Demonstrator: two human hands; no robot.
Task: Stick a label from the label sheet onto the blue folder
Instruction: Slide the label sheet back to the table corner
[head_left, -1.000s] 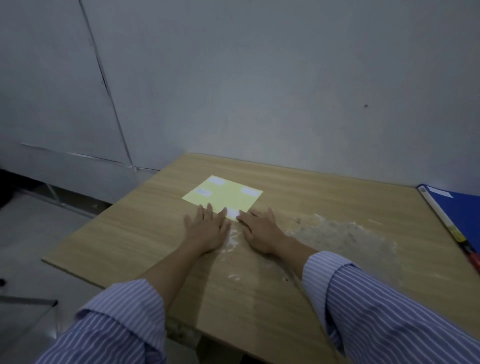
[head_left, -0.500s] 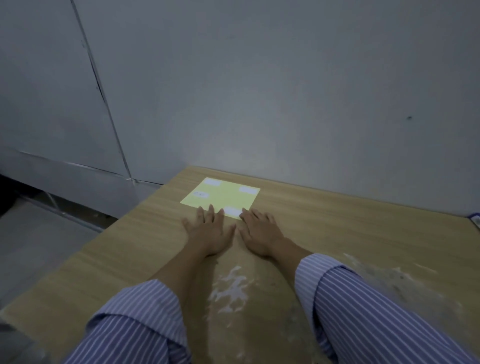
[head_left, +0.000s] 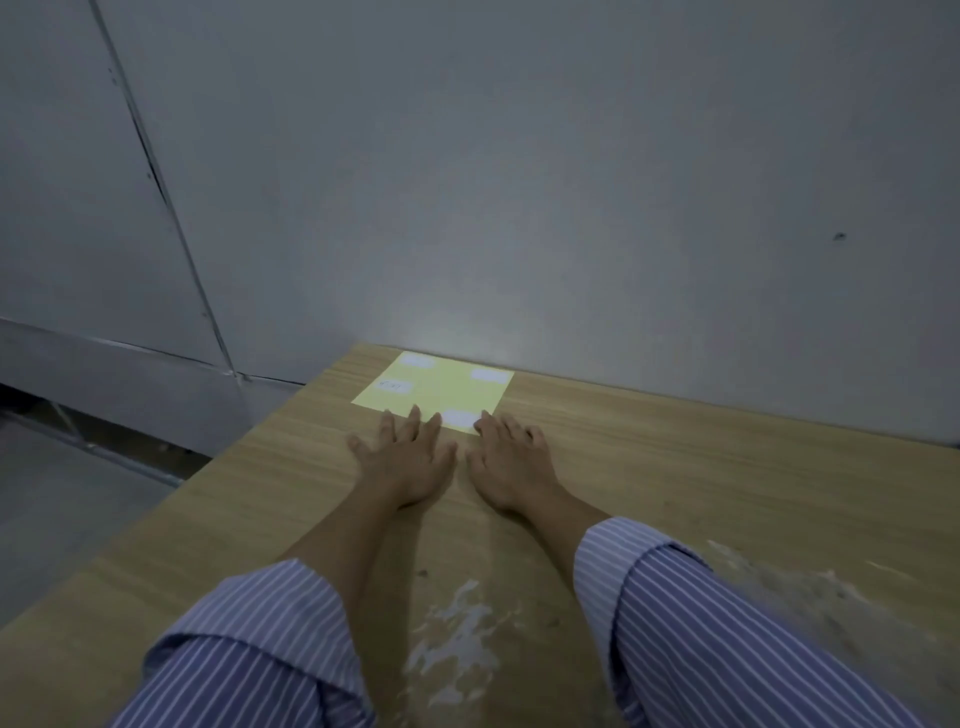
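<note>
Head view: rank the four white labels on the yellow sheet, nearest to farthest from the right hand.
From the right hand:
1. Near-edge label, at its fingertips.
2. Far-right label, beyond the fingers.
3. Left written label, across the label sheet.
4. Far-left corner label.

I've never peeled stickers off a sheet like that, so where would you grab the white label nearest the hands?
Probably at a corner of the nearest label, lifted with a fingernail from the near side. It lies flat on the yellow label sheet, at its near edge, between the left hand and right hand, so nothing else sticks up to pinch.
</note>
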